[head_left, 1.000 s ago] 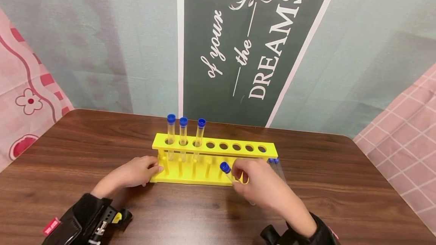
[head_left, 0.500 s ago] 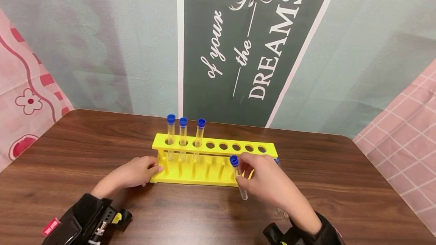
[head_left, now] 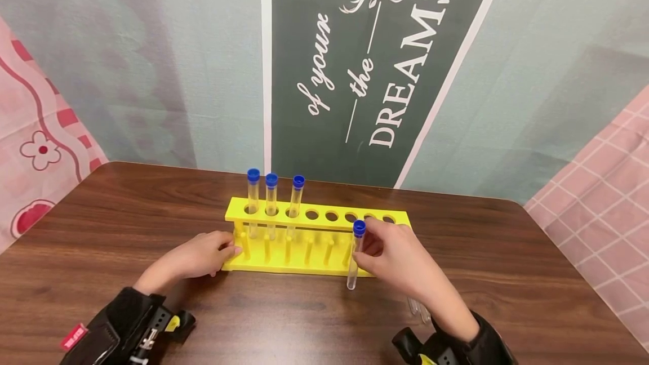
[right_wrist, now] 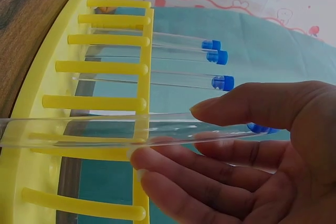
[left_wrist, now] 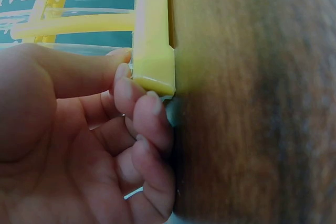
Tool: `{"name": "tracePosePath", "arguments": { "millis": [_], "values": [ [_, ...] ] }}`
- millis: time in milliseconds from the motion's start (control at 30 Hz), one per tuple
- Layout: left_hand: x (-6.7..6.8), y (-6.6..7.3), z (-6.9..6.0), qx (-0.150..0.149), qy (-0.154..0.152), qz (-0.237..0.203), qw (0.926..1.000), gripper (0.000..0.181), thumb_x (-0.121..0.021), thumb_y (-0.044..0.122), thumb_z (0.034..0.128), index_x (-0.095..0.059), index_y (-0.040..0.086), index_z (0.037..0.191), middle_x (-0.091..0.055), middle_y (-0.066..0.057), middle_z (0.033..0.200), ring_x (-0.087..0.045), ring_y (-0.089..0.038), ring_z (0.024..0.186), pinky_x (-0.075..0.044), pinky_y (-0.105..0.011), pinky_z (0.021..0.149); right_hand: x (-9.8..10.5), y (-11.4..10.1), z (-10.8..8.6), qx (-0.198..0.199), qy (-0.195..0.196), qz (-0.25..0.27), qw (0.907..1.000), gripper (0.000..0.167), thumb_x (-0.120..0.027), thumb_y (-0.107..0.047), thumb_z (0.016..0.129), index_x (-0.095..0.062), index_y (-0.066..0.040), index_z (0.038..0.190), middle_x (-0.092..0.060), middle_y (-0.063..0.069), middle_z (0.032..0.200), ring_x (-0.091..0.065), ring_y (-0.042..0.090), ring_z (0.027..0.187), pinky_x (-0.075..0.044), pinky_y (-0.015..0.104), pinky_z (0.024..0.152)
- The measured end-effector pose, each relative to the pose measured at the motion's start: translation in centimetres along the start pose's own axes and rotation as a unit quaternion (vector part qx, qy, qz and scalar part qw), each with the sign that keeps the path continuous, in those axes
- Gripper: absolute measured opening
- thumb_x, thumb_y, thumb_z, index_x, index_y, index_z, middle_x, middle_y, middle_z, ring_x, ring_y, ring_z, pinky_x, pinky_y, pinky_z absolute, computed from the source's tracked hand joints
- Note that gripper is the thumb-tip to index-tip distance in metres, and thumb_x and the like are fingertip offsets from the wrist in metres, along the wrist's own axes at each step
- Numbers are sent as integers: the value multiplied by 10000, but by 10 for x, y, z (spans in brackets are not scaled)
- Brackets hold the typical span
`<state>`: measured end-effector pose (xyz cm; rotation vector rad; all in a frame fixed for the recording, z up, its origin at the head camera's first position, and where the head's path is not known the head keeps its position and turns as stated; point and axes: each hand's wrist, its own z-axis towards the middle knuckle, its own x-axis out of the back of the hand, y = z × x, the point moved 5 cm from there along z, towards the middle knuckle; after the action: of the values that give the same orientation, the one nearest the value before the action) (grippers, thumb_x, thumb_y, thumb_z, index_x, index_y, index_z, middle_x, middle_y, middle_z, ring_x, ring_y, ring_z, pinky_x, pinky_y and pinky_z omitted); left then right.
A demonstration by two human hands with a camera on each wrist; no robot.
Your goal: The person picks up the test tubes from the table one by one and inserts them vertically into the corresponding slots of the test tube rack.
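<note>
A yellow test tube rack (head_left: 284, 266) stands on the table with three blue-capped clear test tubes (head_left: 271, 196) upright in its left holes. My left hand (head_left: 205, 255) pinches the left end of the rack's base between thumb and fingers; the left wrist view shows the fingertips at that corner (left_wrist: 153, 85). In front of the rack's right part, my right hand (head_left: 398, 252) holds another blue-capped test tube (head_left: 353, 266) between thumb and fingers, nearly upright. The right wrist view shows this tube (right_wrist: 105, 131) crossing before the rack's pegs, apart from the holes.
Clear tube ends (head_left: 418, 310) lie on the table beside my right wrist, the rest of them hidden by the hand. Several holes (head_left: 332, 216) at the rack's right have no tubes. Behind the brown table (head_left: 167, 196) hangs a printed curtain (head_left: 223, 72).
My right hand has raised the test tube and turned it from a slant to nearly upright, shifting slightly right. The left hand stays on the rack.
</note>
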<state>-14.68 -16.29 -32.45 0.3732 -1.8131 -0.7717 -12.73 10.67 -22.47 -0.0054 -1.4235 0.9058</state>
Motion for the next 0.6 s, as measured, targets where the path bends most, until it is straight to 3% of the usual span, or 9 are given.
{"name": "tracePosePath", "arguments": {
  "millis": [333,600],
  "values": [
    [1,0,0,22,-8,32,10000,236,-500,181,950,-464,67,746,-434,-28,567,-452,-154,476,-360,-299,495,3,3,0,-217,-115,-18,9997,148,-657,-37,741,-519,-92,744,-569,-55,677,-581,57,635,-465,207,563],
    [-1,-2,1,-23,-26,7,10000,250,-507,200,947,-463,69,738,-437,-29,563,-458,-157,473,-363,-298,496,5,7,0,-611,-168,-129,9979,161,-659,-48,727,-503,-76,756,-535,-27,674,-605,102,682,-471,219,573]
  ]
}}
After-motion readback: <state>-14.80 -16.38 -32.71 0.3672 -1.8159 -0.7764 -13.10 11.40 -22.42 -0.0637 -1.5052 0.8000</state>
